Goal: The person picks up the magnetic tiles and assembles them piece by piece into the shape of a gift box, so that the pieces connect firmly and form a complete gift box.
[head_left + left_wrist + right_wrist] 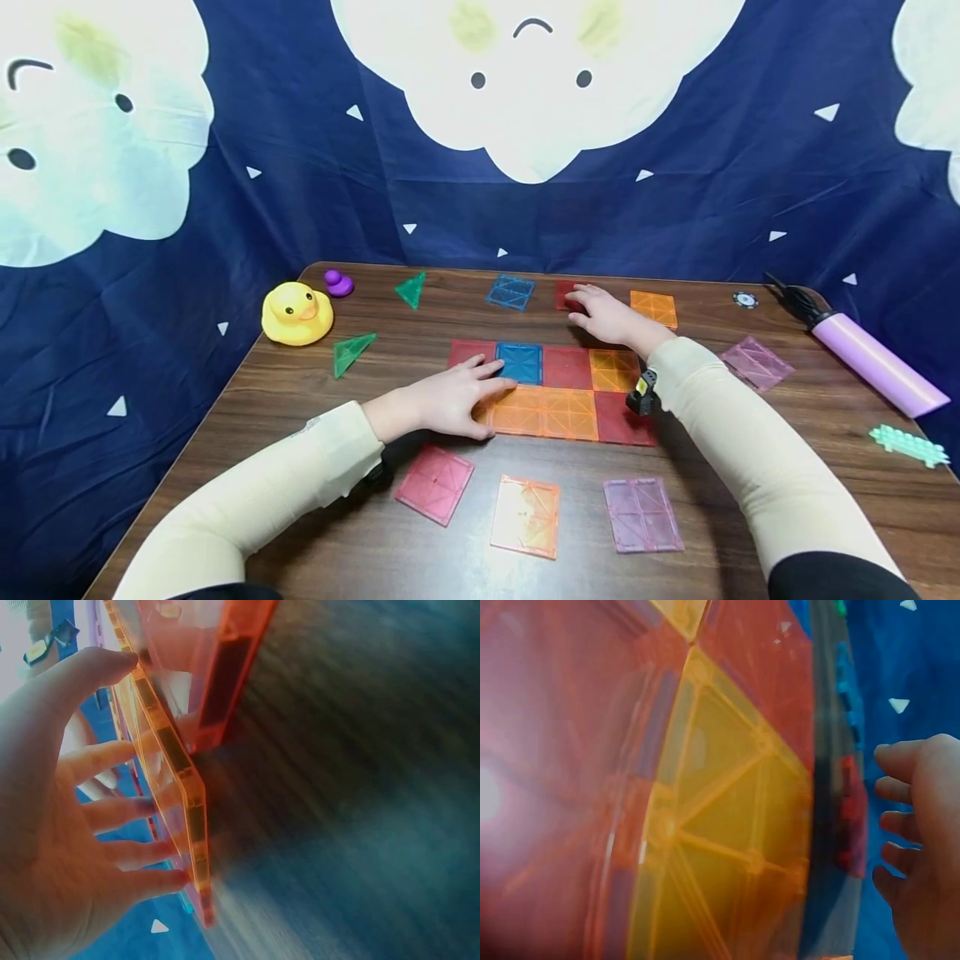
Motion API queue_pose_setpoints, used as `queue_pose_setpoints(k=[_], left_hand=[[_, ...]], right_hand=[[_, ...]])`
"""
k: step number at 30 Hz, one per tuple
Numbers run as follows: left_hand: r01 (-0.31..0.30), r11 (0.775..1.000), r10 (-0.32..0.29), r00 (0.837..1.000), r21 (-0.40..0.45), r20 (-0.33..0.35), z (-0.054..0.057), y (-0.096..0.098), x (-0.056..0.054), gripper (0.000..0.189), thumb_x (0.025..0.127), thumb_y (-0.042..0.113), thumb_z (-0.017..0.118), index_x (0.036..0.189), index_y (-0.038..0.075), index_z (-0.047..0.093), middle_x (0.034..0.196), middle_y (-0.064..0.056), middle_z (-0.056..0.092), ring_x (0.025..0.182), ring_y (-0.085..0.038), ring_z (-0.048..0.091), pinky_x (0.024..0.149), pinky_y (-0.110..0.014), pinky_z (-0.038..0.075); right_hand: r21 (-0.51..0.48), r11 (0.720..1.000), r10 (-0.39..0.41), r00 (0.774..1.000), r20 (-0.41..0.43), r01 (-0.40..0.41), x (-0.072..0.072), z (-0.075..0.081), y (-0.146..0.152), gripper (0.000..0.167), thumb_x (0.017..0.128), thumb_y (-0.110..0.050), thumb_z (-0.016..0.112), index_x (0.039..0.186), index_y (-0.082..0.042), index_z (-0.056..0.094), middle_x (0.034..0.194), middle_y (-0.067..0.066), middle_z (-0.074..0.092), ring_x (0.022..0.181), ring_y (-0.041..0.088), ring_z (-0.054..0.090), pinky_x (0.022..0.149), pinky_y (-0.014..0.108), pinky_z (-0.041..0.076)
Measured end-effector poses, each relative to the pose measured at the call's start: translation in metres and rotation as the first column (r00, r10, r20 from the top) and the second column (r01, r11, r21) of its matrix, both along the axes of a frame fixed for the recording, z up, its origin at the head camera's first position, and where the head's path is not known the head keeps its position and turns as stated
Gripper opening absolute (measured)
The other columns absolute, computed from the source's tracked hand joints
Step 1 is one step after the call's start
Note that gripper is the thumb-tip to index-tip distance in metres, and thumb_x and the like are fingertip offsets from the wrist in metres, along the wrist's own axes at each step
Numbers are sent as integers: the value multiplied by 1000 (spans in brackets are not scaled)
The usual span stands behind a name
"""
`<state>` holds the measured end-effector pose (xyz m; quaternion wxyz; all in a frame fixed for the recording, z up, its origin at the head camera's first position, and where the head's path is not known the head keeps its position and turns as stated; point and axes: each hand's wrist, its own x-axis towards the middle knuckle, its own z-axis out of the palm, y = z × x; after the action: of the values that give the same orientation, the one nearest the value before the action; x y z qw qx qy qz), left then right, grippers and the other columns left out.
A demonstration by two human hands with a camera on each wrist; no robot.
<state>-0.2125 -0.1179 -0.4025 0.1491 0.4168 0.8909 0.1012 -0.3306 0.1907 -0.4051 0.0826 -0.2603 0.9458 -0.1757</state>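
Translucent square magnetic tiles lie edge to edge in two rows. The back row has a red tile [566, 367], a blue tile [519, 363] and an orange tile [615, 370] among its squares. Orange tiles [570, 413] and a red tile [619, 418] make up the front row. My left hand [459, 397] lies spread over the left end of both rows, thumb at the orange edge [176, 754] in the left wrist view. Behind the rows, my right hand [607, 315] reaches over a separate red tile [565, 292], partly covering it, fingers loosely bent.
Loose tiles surround the rows: pink [435, 484], orange [526, 517] and purple [643, 515] in front; blue [512, 292] and orange [654, 308] behind. Green triangles [351, 355] and a yellow duck [297, 314] stand left. A purple cylinder [879, 364] lies right.
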Motion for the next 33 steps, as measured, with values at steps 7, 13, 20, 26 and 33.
queue_pose_setpoints(k=[7, 13, 20, 26, 33], left_hand=[[0, 1000, 0, 1000, -4, 3, 1, 2, -1, 76, 89, 41, 74, 154, 15, 46, 162, -22, 31, 146, -54, 22, 116, -60, 26], [-6, 1000, 6, 1000, -2, 3, 0, 1, -2, 76, 89, 41, 74, 154, 15, 46, 162, -23, 31, 146, -53, 22, 116, -60, 26], [-9, 1000, 9, 1000, -4, 13, 0, 1, 0, 76, 89, 41, 74, 154, 15, 46, 162, -22, 31, 147, -53, 21, 117, -60, 24], [-3, 1000, 3, 1000, 5, 13, 0, 0, 1, 76, 89, 41, 75, 154, 14, 47, 161, -23, 32, 146, -54, 22, 117, -60, 24], [4, 1000, -4, 1000, 8, -1, -4, 0, -1, 76, 89, 43, 74, 154, 14, 47, 161, -23, 32, 145, -54, 24, 116, -60, 26]], right_hand=[[34, 999, 2, 1000, -5, -2, 0, -7, -4, 47, 106, -10, 49, 148, 11, 42, 156, 34, 31, 146, 47, 27, 119, 55, 22], [43, 998, 44, 999, -13, -43, 12, -6, -13, 46, 105, -10, 51, 149, 6, 45, 156, 32, 34, 145, 47, 29, 118, 56, 22], [20, 994, 111, 993, -33, -111, 34, -7, -25, 44, 104, -10, 54, 146, 3, 52, 153, 29, 40, 143, 47, 34, 117, 57, 25], [7, 985, 174, 983, -63, -174, 44, -8, -35, 41, 104, -10, 55, 143, 2, 56, 150, 28, 45, 141, 45, 38, 118, 58, 22], [9, 976, 219, 972, -91, -219, 50, -8, -46, 40, 103, -10, 56, 142, 0, 57, 148, 26, 47, 138, 45, 40, 117, 56, 26]])
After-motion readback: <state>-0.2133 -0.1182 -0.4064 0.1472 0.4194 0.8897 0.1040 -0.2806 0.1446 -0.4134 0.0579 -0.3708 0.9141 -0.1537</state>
